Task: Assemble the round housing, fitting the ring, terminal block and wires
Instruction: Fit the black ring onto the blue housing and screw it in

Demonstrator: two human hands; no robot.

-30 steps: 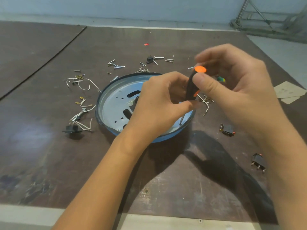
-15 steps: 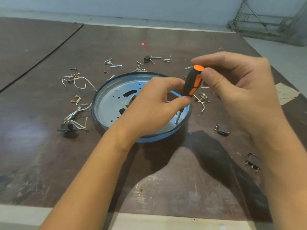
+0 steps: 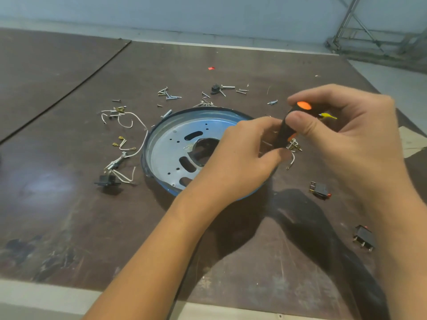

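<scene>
Gripping the screwdriver (image 3: 283, 132) by its top, the right hand (image 3: 346, 137) held it over the round housing (image 3: 166, 155) while the left hand (image 3: 235, 162) pinched its lower handle.

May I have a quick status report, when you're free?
Right hand grips screwdriver top; left hand pinches it lower, over housing, right edge. Screws, wires scattered around.

A dark brown worktable (image 3: 69, 215) lay under soft light, a seam (image 3: 69, 89) crossing its far left. Beyond it stood a pale wall (image 3: 184, 10), and a metal frame (image 3: 346, 19) far right.
</scene>
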